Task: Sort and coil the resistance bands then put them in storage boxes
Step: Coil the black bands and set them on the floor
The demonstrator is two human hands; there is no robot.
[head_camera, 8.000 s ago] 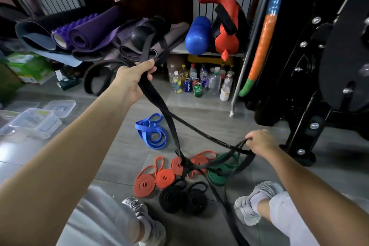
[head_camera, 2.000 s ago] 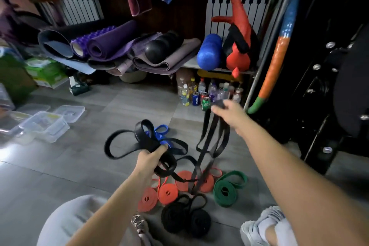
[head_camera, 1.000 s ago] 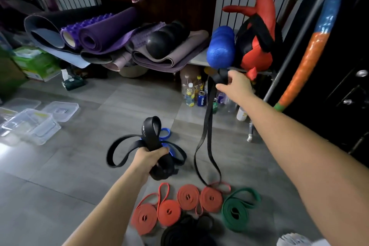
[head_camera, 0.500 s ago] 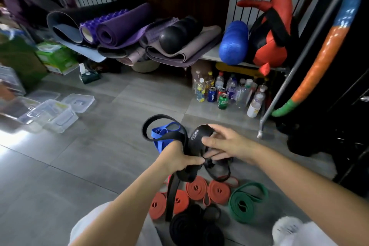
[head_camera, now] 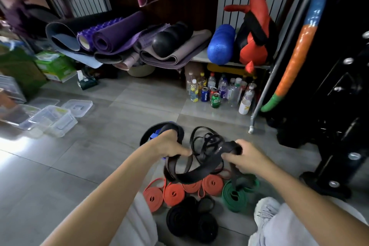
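Nearest the person, at 6 o'clock from the hands, two coiled black bands (head_camera: 191,223) lie on the floor (head_camera: 79,166). Just beyond them runs a row of orange coils (head_camera: 173,193), with a loosely wound green band (head_camera: 233,193) at 5 o'clock. Above these, the left hand (head_camera: 171,146) and the right hand (head_camera: 246,161) both grip the loose black band (head_camera: 199,174), fingers curled round it. The wide strap sags between the fists in a shallow arc, so its long axis runs from 9 to 3 o'clock. Narrower loops fan up toward 12, and one loop passes over the back of the left hand. The band looks soft, limp and light, rubbery enough to hold without slipping, yet springy, so a coil would likely unwind if released. The sound hold is probably on the flat of the strap, one hand pinching the started end while the other feeds slack round it. A blue band (head_camera: 154,136) peeks out at 11 o'clock behind the left hand. Farther off, at 9 to 10 o'clock, clear storage boxes (head_camera: 53,120) stand with a lid (head_camera: 78,105) beside them, well apart from the bands
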